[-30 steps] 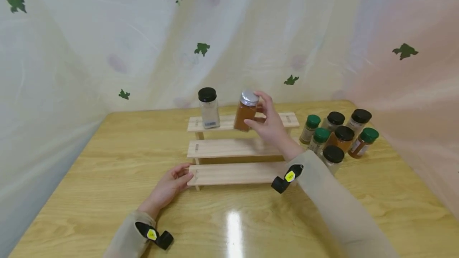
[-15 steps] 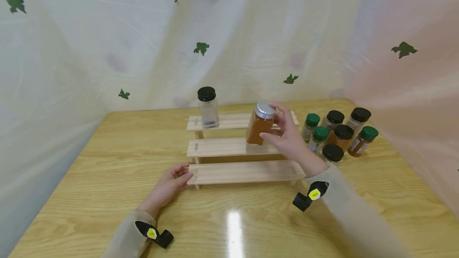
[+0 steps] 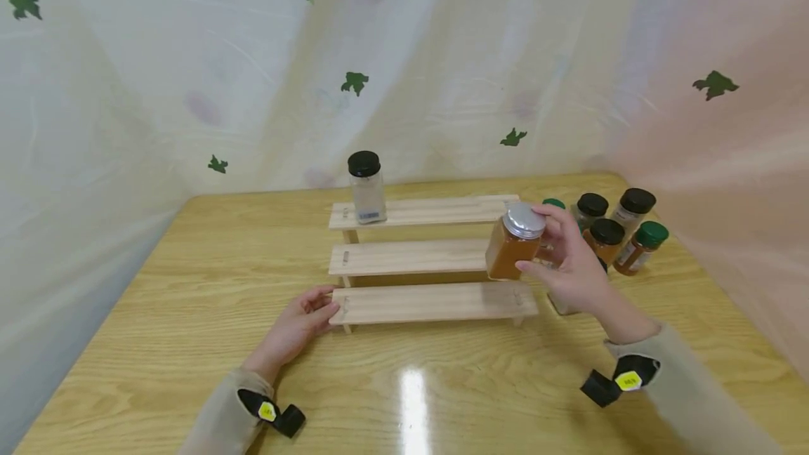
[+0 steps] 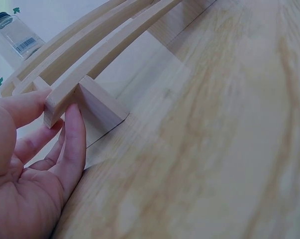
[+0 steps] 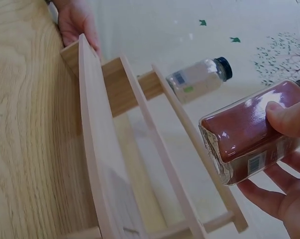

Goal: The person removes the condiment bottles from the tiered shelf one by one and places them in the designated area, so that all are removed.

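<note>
A three-step wooden spice rack (image 3: 423,304) stands on the table. My left hand (image 3: 292,334) pinches the left end of its lowest shelf, thumb on top and fingertips underneath, as the left wrist view shows. In my right hand (image 3: 574,278) is a square glass spice jar (image 3: 508,253) of orange-brown powder with a silver lid. It is held in the air by the rack's right end, slightly tilted, between thumb and fingers. On the top shelf, at the left, a clear jar with a black lid (image 3: 369,196) stands upright.
Several spice jars with black or green lids (image 3: 638,248) are grouped to the right of the rack, partly hidden behind my right hand. Behind the wooden table (image 3: 189,279) hangs a pale curtain (image 3: 265,90) with a green leaf print.
My right hand has carried the silver-lidded jar from over the top shelf rightward and nearer to me, to the rack's right end. The left hand stays where it was.
</note>
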Motion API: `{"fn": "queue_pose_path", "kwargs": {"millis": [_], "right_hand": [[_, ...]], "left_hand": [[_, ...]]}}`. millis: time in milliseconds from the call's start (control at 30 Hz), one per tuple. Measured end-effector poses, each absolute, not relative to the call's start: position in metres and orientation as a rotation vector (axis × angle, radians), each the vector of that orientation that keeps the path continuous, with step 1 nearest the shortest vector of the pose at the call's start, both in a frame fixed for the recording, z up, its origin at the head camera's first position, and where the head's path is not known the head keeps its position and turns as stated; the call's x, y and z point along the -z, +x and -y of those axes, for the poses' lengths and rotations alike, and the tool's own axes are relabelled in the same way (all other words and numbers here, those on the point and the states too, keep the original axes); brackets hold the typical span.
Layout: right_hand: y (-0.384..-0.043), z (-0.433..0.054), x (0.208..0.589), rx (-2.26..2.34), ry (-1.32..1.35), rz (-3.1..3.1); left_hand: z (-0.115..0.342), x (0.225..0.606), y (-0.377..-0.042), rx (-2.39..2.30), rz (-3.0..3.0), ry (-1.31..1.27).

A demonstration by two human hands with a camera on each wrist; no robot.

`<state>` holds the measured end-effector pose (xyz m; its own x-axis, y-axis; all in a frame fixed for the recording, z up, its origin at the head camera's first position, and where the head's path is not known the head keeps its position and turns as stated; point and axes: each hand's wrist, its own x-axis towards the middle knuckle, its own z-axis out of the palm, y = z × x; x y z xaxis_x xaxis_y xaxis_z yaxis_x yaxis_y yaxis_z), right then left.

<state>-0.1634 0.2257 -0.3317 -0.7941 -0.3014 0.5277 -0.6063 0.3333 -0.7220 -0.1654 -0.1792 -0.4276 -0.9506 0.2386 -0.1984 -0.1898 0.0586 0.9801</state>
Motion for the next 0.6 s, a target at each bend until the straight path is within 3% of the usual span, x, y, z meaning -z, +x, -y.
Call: {"fn": "queue_pose_path", "kwargs": {"millis": [400,600], "right_hand": [[-0.150,-0.282,0.323,-1.556,1.105,2.021],[-0.144,-0.307,0.320,-1.536,1.029,2.005]], "left_hand": [[0.180,0.430,-0.166,-1.985,-2.009,0.068],[0.180,0.429,-0.166,-1.986,-2.009,0.066]]}}
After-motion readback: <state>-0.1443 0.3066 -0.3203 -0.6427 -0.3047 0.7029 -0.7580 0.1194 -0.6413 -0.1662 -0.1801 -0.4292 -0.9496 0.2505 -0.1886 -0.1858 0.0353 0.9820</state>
